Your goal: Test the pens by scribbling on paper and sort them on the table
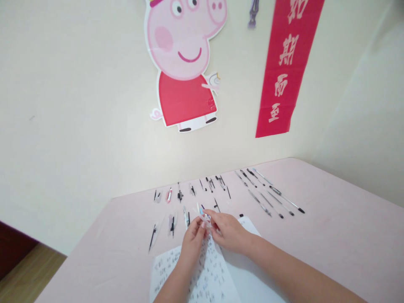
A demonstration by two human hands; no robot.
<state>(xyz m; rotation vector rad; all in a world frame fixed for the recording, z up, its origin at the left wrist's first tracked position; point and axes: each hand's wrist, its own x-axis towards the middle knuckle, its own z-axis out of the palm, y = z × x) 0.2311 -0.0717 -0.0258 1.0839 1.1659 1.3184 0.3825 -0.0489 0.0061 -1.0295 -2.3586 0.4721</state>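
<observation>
My left hand (193,237) and my right hand (229,231) meet above the top of a written sheet (168,271). Their fingertips pinch a pale, see-through pen barrel (205,220) between them. Part of the barrel is hidden by the fingers, and its details are blurred. Just beyond the hands lies a dark pen part (216,205). Left of my left hand are a pen with a pale blue end (185,215), a clear pen taken apart with a black piece (172,226), and a thin black refill (152,237).
Several pens in pieces, including a red-and-white pen (169,195), line the back of the pink table (104,256). Several whole pens (285,198) lie slanted at the right. A small black cap (241,215) sits by the paper's top edge. The wall (94,126) rises behind.
</observation>
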